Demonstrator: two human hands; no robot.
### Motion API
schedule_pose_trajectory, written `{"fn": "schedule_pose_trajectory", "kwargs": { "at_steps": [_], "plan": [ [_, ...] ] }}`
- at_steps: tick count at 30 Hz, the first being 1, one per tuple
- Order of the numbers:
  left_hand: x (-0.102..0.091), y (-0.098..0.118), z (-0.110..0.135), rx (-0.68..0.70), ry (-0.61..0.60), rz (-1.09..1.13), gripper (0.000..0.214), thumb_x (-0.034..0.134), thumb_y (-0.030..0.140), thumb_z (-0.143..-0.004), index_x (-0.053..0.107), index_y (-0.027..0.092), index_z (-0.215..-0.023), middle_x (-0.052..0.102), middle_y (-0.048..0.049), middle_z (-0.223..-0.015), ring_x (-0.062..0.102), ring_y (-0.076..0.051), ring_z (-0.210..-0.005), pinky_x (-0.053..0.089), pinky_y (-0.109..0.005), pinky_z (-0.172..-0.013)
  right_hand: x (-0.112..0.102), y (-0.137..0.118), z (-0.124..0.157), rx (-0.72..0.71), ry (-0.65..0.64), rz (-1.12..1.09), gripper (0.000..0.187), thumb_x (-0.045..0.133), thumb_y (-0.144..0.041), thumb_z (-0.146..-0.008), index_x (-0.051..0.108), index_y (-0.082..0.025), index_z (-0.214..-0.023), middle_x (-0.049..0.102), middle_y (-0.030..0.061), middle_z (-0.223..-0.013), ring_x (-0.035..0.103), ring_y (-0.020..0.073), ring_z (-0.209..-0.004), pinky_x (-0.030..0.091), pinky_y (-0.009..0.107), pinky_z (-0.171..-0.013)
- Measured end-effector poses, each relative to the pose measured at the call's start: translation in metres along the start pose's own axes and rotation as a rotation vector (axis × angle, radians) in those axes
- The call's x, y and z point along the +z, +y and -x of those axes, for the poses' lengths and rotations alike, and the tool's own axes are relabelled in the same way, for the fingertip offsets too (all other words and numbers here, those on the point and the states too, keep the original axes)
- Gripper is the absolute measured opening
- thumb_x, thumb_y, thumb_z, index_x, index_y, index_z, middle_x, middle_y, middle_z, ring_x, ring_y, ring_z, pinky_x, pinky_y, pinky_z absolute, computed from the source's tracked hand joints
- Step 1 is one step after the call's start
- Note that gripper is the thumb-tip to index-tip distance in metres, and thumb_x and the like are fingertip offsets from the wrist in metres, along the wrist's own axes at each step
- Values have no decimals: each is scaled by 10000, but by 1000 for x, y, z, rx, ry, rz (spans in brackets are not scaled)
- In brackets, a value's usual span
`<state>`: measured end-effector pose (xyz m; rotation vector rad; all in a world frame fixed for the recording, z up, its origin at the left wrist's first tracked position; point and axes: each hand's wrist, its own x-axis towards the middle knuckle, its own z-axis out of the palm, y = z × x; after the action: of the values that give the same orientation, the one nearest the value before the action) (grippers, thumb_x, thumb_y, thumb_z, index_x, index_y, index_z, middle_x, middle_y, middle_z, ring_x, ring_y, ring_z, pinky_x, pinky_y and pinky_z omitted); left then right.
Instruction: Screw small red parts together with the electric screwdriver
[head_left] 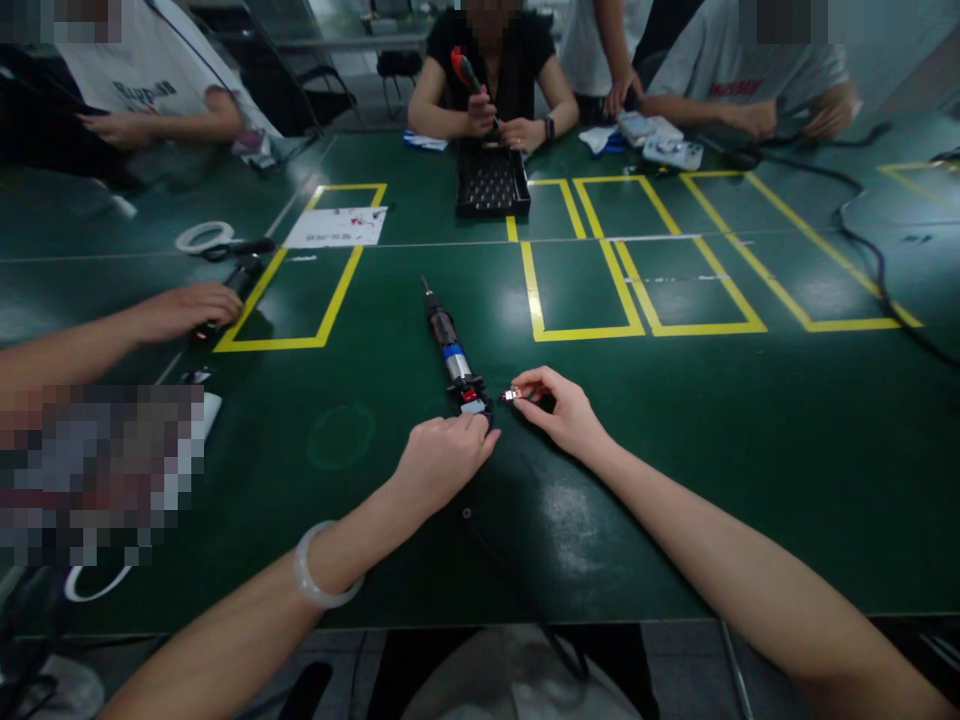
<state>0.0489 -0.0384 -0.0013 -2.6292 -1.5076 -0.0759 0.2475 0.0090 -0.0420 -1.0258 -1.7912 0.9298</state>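
Screwdriver [450,352] lies flat on the green table [675,480], just ahead of both hands, its bit pointing away and its dark rear end nearest the person. A thin cord [501,560] runs from that end back to the table's near edge.

The left hand [444,462] has its fingers curled, with the tips resting on the screwdriver's rear end; I cannot tell whether they clamp it or only touch it. A pale bracelet [319,580] sits on that wrist. The right hand [564,410] is just beside, to the right, thumb and forefinger pinched tight on a small part [511,395] held close to the rear end but apart from it.

Yellow tape [583,332] marks boxes on the table. A black tray [493,182] sits at the far side in front of a person holding a red-handled tool [465,70]. At the left, a co-worker's hand [184,310] rests on the table, with a tape roll [204,236] and a paper sheet [337,226] beyond it.
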Motion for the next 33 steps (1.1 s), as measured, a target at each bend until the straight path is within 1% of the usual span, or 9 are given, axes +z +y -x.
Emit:
{"fn": "schedule_pose_trajectory", "kwargs": {
  "at_steps": [4, 8, 12, 16, 19, 22, 25, 29, 33],
  "plan": [
    [2, 10, 2, 110, 81, 59, 229, 529, 306, -946, 591, 157, -783, 664, -40, -707, 647, -201, -628, 394, -311, -557, -1, 3, 1, -22, 7, 83, 150, 640, -158, -841, 629, -189, -987, 665, 39, -924, 623, 173, -841, 490, 323, -777],
    [4, 13, 4, 161, 119, 79, 222, 538, 300, -941, 578, 160, -773, 653, -30, -703, 632, -193, -623, 374, -319, -555, -2, 3, 0, -52, -74, 165, 139, 661, -163, -834, 646, -188, -970, 676, 47, -922, 623, 197, -865, 492, 348, -795],
    [5, 12, 5, 164, 127, 85, 235, 511, 307, -955, 576, 163, -781, 653, -31, -712, 629, -197, -637, 369, -327, -564, -4, 0, -1, -126, -108, 150, 157, 644, -183, -870, 670, -202, -1023, 686, 60, -983, 616, 211, -950, 487, 368, -861],
    [5, 12, 6, 157, 97, 96, 262, 472, 320, -973, 584, 162, -797, 658, -38, -723, 629, -196, -642, 371, -331, -570, -4, -4, 0, -134, -95, 148, 174, 626, -179, -883, 688, -207, -1044, 655, 74, -998, 610, 212, -980, 493, 373, -883],
    [3, 12, 6, 151, 69, 103, 283, 458, 329, -980, 590, 159, -796, 665, -50, -730, 635, -192, -656, 372, -325, -573, -4, -4, 1, -114, -85, 160, 167, 625, -171, -878, 694, -210, -1026, 645, 73, -980, 619, 205, -954, 505, 360, -850],
    [2, 13, 6, 143, 57, 104, 292, 458, 327, -979, 595, 155, -787, 667, -59, -731, 639, -194, -667, 377, -321, -580, -2, -2, 2, -73, -100, 144, 170, 627, -156, -866, 682, -208, -1018, 668, 56, -941, 634, 185, -878, 517, 332, -793],
    [1, 13, 6, 138, 50, 117, 302, 451, 331, -981, 599, 153, -788, 668, -60, -733, 641, -198, -672, 385, -320, -587, -2, -1, 2, -27, -84, 127, 160, 650, -150, -841, 668, -195, -994, 682, 39, -898, 639, 167, -808, 516, 309, -749],
    [2, 12, 5, 126, 36, 135, 298, 457, 335, -979, 603, 153, -792, 672, -61, -745, 647, -201, -691, 396, -318, -598, -4, -1, 1, -53, -89, 158, 76, 664, -178, -845, 673, -192, -920, 702, 44, -892, 643, 185, -834, 503, 327, -770],
    [2, 11, 4, 127, 51, 130, 301, 446, 335, -983, 602, 157, -798, 673, -53, -753, 651, -206, -691, 399, -332, -598, -5, -1, 0, -77, -83, 178, 55, 663, -178, -850, 675, -196, -900, 700, 49, -899, 639, 192, -854, 497, 333, -782]
  ]
}}
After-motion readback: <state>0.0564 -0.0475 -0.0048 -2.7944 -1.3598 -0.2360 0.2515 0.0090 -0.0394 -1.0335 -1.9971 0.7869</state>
